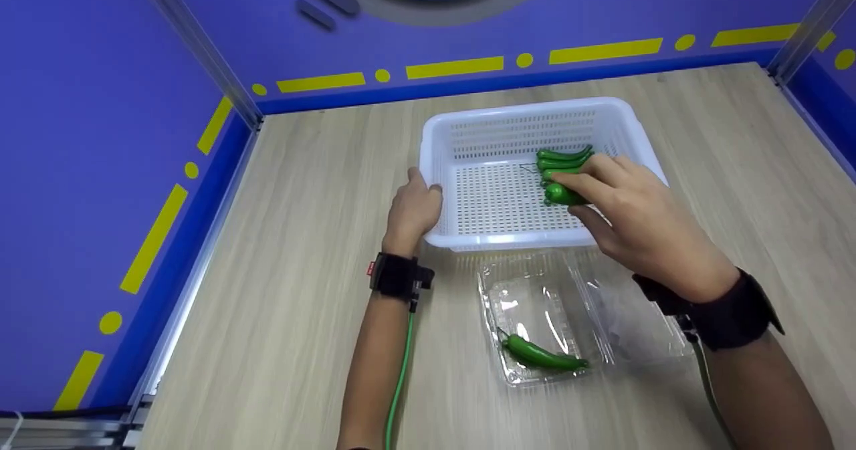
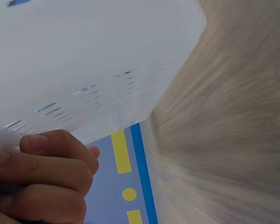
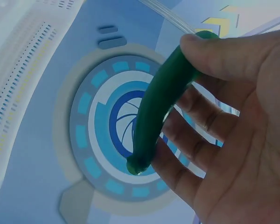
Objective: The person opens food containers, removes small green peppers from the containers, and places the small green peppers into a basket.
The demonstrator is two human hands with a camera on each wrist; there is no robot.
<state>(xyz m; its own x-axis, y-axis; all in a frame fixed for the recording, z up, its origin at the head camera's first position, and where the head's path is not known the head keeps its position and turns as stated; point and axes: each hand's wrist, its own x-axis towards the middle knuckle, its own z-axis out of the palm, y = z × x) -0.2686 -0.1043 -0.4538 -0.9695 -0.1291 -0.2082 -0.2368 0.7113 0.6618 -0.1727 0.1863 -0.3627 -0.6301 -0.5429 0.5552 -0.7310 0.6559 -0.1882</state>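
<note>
My left hand (image 1: pixel 413 209) grips the left rim of a white perforated plastic basket (image 1: pixel 508 239), its fingers curled at the edge in the left wrist view. My right hand (image 1: pixel 638 219) is over the right side of the basket. Between thumb and fingers it pinches a green chili pepper (image 3: pixel 161 100), which hangs at a slant in the right wrist view. Several more green peppers (image 1: pixel 562 157) lie side by side in the basket, partly hidden behind that hand. Nearer to me, an opened clear plastic clamshell box (image 1: pixel 528 289) holds a single green pepper (image 1: pixel 543 355).
The box's transparent lid (image 1: pixel 635 323) lies folded out to the right, under my right forearm. Both stand on a wood-grain table (image 1: pixel 301 236). Blue panels with yellow marks (image 1: pixel 455 67) close off the back and sides. A green cable (image 1: pixel 401 376) runs along my left forearm.
</note>
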